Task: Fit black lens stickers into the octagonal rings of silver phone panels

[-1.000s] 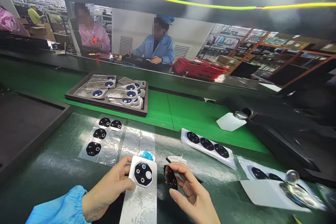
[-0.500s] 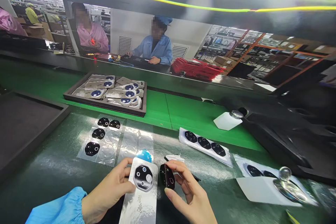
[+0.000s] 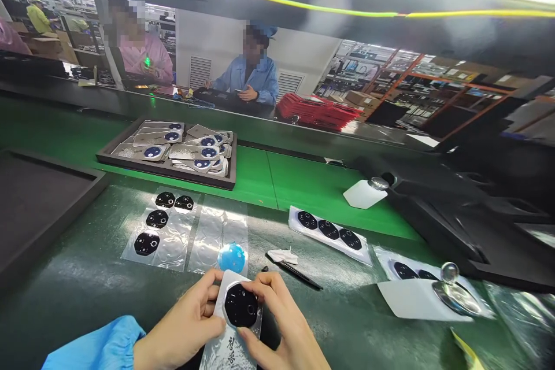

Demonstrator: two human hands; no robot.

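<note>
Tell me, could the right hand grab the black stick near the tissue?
Probably yes: the black stick lies just past the right hand, with nothing seeming to block it. But that hand holds a black disc over the silver card, so it may need to let go first.

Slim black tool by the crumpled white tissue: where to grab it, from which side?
Slim black tool: probably best pinched mid-shaft, across its width, from above on the right hand's side. It lies low along the bench, its middle is bare, and the white tissue crowds its far end.
</note>
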